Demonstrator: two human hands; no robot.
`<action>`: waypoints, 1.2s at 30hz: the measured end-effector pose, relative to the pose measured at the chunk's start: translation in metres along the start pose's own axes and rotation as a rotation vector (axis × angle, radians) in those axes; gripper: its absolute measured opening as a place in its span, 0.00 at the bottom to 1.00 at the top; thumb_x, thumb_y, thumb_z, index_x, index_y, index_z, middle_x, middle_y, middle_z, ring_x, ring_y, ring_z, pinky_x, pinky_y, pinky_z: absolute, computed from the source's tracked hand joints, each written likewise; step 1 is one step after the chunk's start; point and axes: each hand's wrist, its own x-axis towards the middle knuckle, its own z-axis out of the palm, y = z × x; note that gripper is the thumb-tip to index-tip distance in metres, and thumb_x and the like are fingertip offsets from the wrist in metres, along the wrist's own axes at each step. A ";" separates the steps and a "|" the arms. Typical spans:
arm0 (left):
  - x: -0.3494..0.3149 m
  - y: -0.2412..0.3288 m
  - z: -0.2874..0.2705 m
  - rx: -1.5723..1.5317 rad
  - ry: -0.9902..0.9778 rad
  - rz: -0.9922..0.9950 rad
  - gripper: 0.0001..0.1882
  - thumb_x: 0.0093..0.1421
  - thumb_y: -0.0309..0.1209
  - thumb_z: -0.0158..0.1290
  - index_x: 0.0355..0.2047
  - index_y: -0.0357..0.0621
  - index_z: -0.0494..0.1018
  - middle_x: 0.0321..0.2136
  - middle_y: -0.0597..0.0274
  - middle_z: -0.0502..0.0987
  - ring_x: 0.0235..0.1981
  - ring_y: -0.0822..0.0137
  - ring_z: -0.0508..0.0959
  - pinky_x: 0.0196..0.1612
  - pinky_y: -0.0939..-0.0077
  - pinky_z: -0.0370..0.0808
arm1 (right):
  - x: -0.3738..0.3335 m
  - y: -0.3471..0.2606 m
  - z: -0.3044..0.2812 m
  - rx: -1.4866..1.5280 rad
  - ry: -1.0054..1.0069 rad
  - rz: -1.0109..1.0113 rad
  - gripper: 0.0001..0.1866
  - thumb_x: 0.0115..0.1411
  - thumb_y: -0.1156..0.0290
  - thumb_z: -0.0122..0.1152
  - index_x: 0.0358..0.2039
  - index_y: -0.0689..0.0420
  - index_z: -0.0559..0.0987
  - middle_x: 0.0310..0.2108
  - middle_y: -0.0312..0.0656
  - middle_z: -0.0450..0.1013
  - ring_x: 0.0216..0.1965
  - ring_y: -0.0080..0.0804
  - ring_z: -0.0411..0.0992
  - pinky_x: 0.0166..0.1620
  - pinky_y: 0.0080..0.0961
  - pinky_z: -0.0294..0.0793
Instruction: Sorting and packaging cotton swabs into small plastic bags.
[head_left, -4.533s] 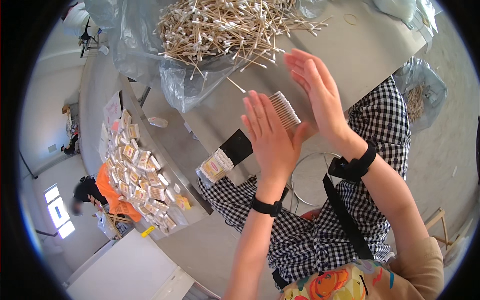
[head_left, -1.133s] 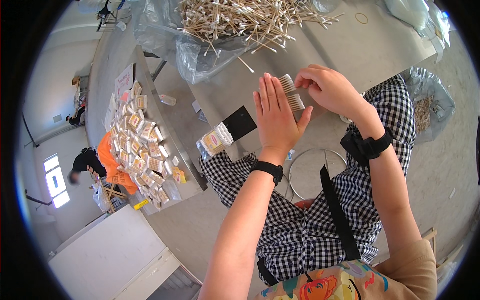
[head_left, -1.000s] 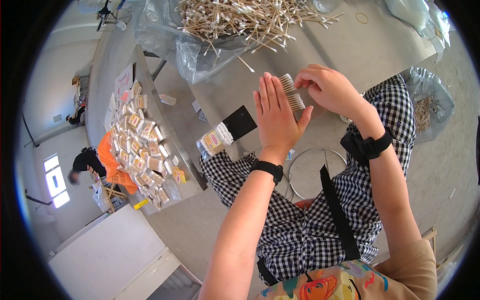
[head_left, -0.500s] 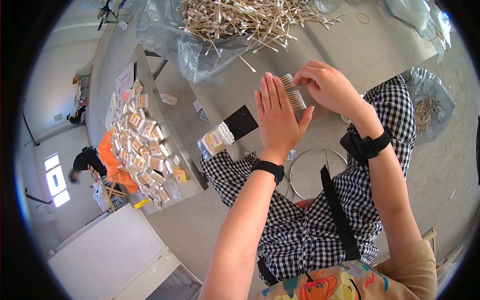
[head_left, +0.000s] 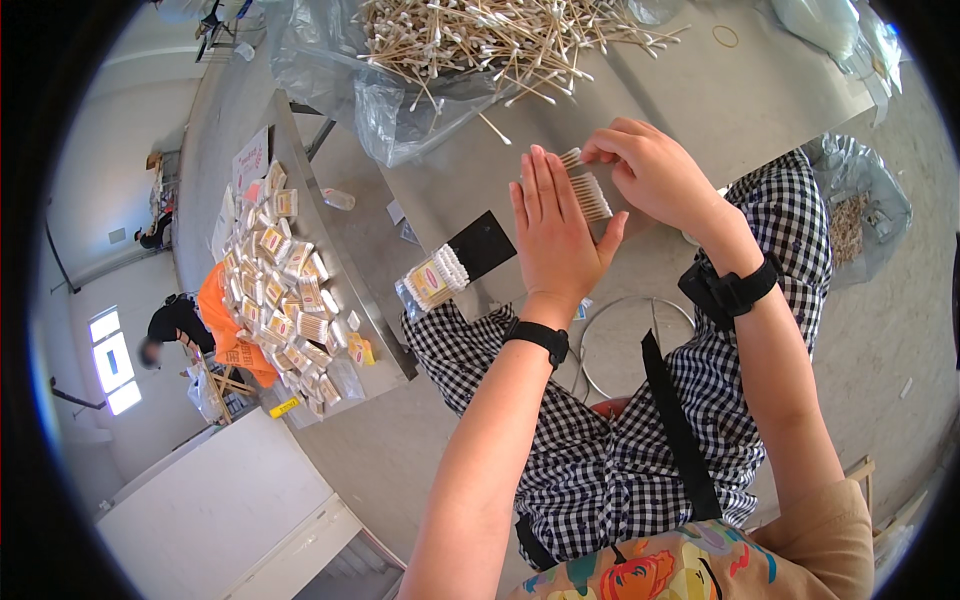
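My left hand (head_left: 553,225) lies flat with fingers stretched over a row of cotton swabs (head_left: 592,197) on the metal table; the swabs' white tips stick out past its right side. At the far end of the row, my right hand (head_left: 655,172) has its fingers curled in close to the tips. What those fingertips hold, if anything, is hidden. Left of my left hand, a labelled clear pack of cotton swabs (head_left: 436,277) sits at the table edge beside a flat black plate (head_left: 483,245).
A large heap of loose cotton swabs (head_left: 470,45) spills from a clear plastic bag (head_left: 395,120) at the back. Many filled packs (head_left: 280,290) are piled on another metal table to the left. A lined bin (head_left: 865,210) stands right. A person (head_left: 180,325) is far left.
My right hand has shifted very slightly left at the far end of the row. More swab tips now sit together in the near group. My left hand stays in place.
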 end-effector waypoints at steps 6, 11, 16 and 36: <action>-0.001 -0.002 0.000 0.001 -0.001 -0.004 0.51 0.62 0.59 0.47 0.66 0.23 0.50 0.68 0.32 0.50 0.71 0.42 0.49 0.70 0.47 0.50 | 0.001 0.001 0.001 -0.023 -0.022 -0.032 0.11 0.53 0.80 0.52 0.35 0.57 0.79 0.34 0.42 0.75 0.39 0.41 0.74 0.43 0.33 0.74; -0.001 -0.002 0.000 0.003 0.016 0.005 0.50 0.62 0.58 0.48 0.66 0.23 0.50 0.68 0.32 0.51 0.71 0.42 0.50 0.69 0.47 0.50 | 0.004 0.001 0.011 -0.054 0.002 -0.041 0.05 0.55 0.76 0.55 0.31 0.55 0.79 0.32 0.40 0.75 0.38 0.41 0.74 0.42 0.35 0.75; -0.001 0.000 0.002 -0.043 0.011 -0.018 0.50 0.62 0.58 0.49 0.66 0.24 0.50 0.68 0.31 0.51 0.71 0.42 0.49 0.70 0.47 0.48 | 0.018 0.002 0.033 -0.099 0.201 -0.079 0.03 0.58 0.73 0.59 0.31 0.54 0.80 0.31 0.39 0.73 0.34 0.41 0.74 0.38 0.34 0.75; 0.000 -0.001 0.012 -0.234 0.189 -0.039 0.48 0.62 0.53 0.51 0.67 0.25 0.48 0.67 0.33 0.53 0.71 0.43 0.51 0.70 0.45 0.49 | 0.027 0.006 0.026 -0.212 0.316 0.146 0.03 0.56 0.71 0.62 0.32 0.52 0.81 0.34 0.38 0.74 0.38 0.41 0.75 0.41 0.36 0.75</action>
